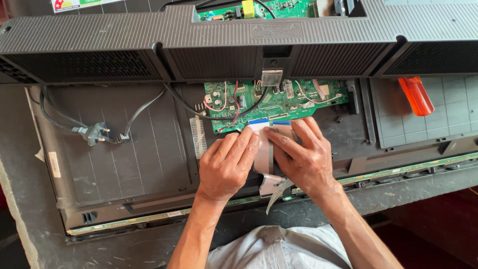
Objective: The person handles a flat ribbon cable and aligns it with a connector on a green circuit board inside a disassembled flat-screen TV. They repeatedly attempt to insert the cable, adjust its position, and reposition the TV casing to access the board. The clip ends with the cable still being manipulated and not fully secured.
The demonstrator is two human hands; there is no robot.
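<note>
**Flat ribbon cables at the main board: hands at the connector, seating not confirmed**

Both hands are on the white flat ribbon cables (263, 149), in the middle of the opened television chassis (124, 164). The left hand (228, 164) lies with its fingers curved, the tips pressing down on the left cable near its blue end strip (269, 121). The right hand (301, 157) has its fingers stretched forward and flat on the right cable. Neither hand pinches anything, as far as I can see.

The blue strips touch the lower edge of the green circuit board (276, 102). I judge the cables are at their sockets, but whether they are fully in or locked, the view does not show. The lower ends of the cables curl free near the near edge of the chassis, so that side seems still undone.

The back cover (199, 45) is off and stands along the far edge, close above the board, so room is tight there. To the left, the power cord with plug (92, 133) lies well apart. At the right, an orange screwdriver handle (416, 95) rests far from the hands. The grey worktable (30, 234) carries everything.
</note>
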